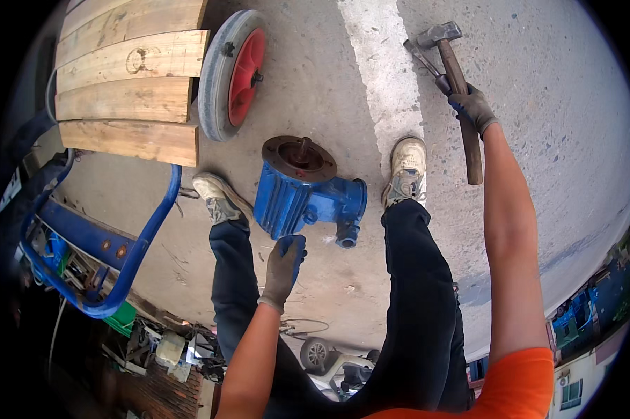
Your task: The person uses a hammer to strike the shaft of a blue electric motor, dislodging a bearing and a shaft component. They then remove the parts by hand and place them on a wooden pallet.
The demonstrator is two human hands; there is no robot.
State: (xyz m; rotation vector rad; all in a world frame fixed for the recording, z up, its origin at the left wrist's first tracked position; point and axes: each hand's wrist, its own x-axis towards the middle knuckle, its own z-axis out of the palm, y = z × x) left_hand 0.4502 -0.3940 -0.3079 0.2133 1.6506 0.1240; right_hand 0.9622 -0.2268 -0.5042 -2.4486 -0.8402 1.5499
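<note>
Between my feet a blue electric motor point(287, 195) stands on end, its rusty round flange point(318, 167) and short shaft facing up. A blue terminal box point(339, 199) sticks out from its right side. Just below the motor is my left hand point(283, 269), in a grey and blue glove, with its fingers curled closed; what they hold, if anything, is hidden. Out to the right, my gloved right hand point(472, 108) grips a hammer point(453, 66) by its wooden handle, together with a flat-bladed chisel or screwdriver point(429, 63). Both metal ends point away from me.
A cart with a wooden plank bed point(126, 99), a red-hubbed wheel point(246, 77) and a blue tubular handle point(163, 209) stands at the left. Scrap point(179, 353) lies behind it. A white line point(381, 70) crosses the concrete. My shoes point(407, 164) flank the motor.
</note>
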